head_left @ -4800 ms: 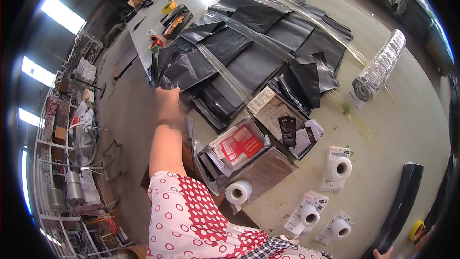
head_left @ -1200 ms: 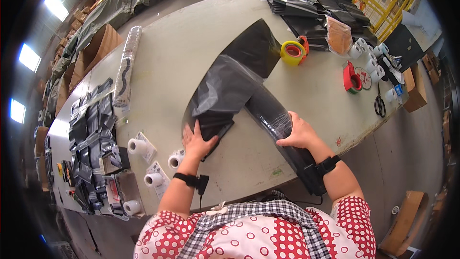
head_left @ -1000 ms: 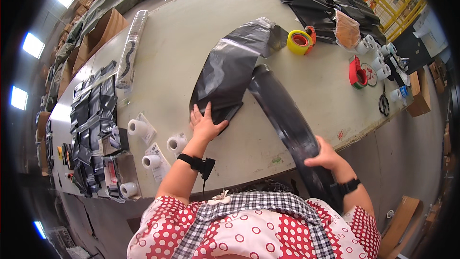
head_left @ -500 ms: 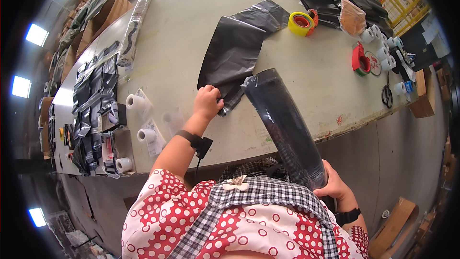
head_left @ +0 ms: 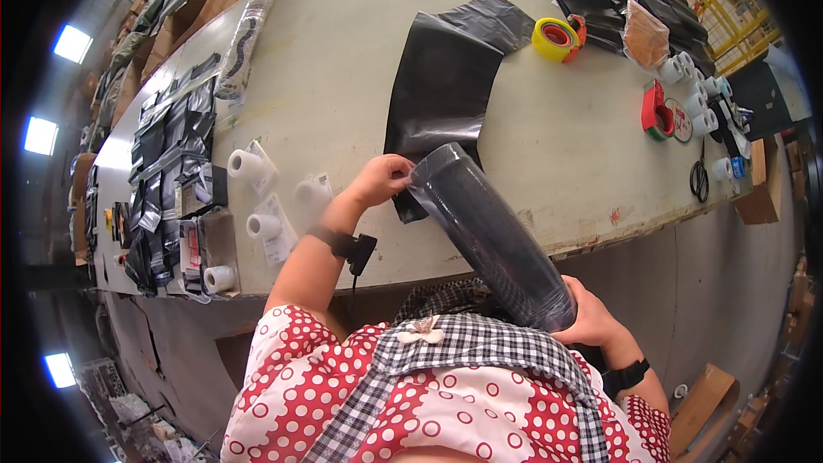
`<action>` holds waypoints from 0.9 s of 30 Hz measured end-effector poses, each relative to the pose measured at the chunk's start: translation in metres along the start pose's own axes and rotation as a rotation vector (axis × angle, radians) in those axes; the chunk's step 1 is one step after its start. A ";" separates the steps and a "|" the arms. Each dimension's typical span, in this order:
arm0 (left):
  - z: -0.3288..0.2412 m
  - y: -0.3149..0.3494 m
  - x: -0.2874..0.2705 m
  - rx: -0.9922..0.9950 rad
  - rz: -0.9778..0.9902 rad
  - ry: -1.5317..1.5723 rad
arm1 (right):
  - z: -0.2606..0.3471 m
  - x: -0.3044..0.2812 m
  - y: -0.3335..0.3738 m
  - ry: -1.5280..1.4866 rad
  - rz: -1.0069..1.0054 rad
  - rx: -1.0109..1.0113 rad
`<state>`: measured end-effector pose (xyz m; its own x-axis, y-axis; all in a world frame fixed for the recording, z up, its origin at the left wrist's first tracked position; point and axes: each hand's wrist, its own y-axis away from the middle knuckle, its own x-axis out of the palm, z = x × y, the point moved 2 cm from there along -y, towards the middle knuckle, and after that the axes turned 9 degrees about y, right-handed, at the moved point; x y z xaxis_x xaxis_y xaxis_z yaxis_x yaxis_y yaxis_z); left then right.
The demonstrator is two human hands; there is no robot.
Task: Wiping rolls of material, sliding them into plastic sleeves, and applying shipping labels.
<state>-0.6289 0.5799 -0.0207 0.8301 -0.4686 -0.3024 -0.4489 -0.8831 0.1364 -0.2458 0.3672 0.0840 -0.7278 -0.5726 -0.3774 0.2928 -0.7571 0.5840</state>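
Note:
A long, film-wrapped black roll slants across the table's front edge, its near end against my apron. My right hand is wrapped round that near end. At the far end, the fingers of my left hand are pinched together on the edge of the roll's plastic wrap. Beneath and beyond that end, a flat black plastic bag lies bent on the table, its near corner partly covered by the roll.
Yellow tape in a dispenser lies beyond the bag. A red tape dispenser, scissors and several white rolls are at the right. Label rolls, black bags and a long wrapped roll are at the left.
My left hand has moved from the black bag to the roll's far end. The roll's far end has shifted slightly left and nearer, while my right hand keeps its hold.

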 end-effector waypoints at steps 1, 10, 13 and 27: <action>0.001 -0.001 -0.003 -0.001 0.003 0.003 | 0.002 0.000 0.000 -0.001 -0.001 0.004; -0.006 -0.012 0.006 -0.348 0.157 0.120 | 0.030 0.001 0.013 0.461 -0.072 0.001; -0.010 -0.004 0.009 -0.313 -0.063 0.369 | 0.036 0.003 0.012 0.568 -0.115 -0.009; -0.027 -0.003 0.020 -0.128 -0.121 -0.160 | 0.053 0.006 0.041 0.713 -0.174 -0.013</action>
<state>-0.6017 0.5722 -0.0016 0.8075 -0.3588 -0.4682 -0.2952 -0.9330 0.2059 -0.2711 0.3496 0.1437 -0.1858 -0.5056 -0.8425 0.2204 -0.8570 0.4657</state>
